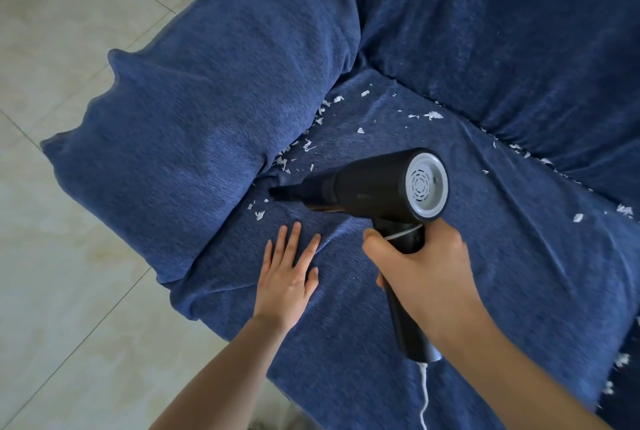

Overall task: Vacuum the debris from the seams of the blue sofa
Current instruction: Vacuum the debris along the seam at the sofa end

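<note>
Early-to-mid stage, judging by what lies there: lots of white debris (313,117) left along the seam btwn armrest (207,93) and seat cushion (433,291) of the blue sofa (519,31), esp. the upper stretch toward the back corner; more flakes strung along the back seam (530,152) at right, plus loose bits on the seat's right side and front-right edge. The short seam stretch nearer the viewer than the nozzle looks mostly clean except a few flakes (258,211) just beside the tip, so prob. only a small part done. Handheld vacuum (381,187), black w/ grey vented rear cap, is in the right hand (426,270), fingers wrapped tight round the pistol grip, thumb over the front; white cord (424,395) trails from the handle base. Nozzle tip (277,193) sits at the armrest seam, touching or nearly so, can't tell for sure. Left hand (287,277) is flat, fingers spread, palm down on the seat just below the nozzle, holding nothing, seems to press the fabric taut. Tile floor (69,187) at left.
</note>
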Tool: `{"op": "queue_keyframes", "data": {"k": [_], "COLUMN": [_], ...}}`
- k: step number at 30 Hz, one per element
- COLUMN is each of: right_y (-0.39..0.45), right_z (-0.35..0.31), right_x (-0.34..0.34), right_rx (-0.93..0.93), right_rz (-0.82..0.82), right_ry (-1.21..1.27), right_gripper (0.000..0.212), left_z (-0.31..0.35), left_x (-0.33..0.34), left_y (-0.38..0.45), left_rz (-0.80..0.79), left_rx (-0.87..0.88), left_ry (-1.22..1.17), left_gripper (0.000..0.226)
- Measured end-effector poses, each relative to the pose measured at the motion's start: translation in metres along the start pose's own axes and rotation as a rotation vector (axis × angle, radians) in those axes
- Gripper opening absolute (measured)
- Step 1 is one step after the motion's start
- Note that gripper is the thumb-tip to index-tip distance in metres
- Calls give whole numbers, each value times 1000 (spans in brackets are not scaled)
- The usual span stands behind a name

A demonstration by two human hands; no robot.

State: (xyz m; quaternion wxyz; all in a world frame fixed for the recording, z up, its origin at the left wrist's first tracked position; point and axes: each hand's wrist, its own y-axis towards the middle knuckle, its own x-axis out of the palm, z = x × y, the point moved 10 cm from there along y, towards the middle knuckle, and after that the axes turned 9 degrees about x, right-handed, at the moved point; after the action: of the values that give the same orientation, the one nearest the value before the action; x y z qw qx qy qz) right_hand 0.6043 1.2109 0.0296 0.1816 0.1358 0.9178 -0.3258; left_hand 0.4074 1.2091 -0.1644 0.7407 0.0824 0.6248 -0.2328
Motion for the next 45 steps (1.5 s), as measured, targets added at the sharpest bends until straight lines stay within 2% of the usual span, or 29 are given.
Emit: {"op": "queue_keyframes", "data": {"k": [12, 21, 27, 30, 35, 38, 42, 45], "right_y": [-20, 5, 8, 13, 27, 26, 28, 31], "right_z": [-1, 3, 3, 4, 0, 0, 11, 14], "right_x": [4, 14, 39, 43, 44, 31, -4, -19], "right_rx": [-60, -61, -64, -42, -7, 6, 75, 109], "right_rz": [-76, -4, -81, -44, -6, 5, 86, 95], "right_ry": [-64, 23, 22, 74, 73, 71, 117, 145], "right_gripper": [25, 22, 21, 21, 20, 19, 32, 41], "left_z": [1, 3, 9, 9, 5, 3, -18, -28], "left_x": [-6, -4, -17, -19, -18, -37, -61, -56], "left_y": [2, 0, 0, 0, 4, 13, 43, 71], "left_rz": [0, -6, 65, 48, 13, 111, 224, 148], "left_rx": [-1, -5, 16, 13, 28, 44, 28, 60], "left_ry": [-35, -32, -79, -79, -58, -80, -106, -29], "left_gripper": [47, 52, 61, 64, 50, 38, 26, 43]}}
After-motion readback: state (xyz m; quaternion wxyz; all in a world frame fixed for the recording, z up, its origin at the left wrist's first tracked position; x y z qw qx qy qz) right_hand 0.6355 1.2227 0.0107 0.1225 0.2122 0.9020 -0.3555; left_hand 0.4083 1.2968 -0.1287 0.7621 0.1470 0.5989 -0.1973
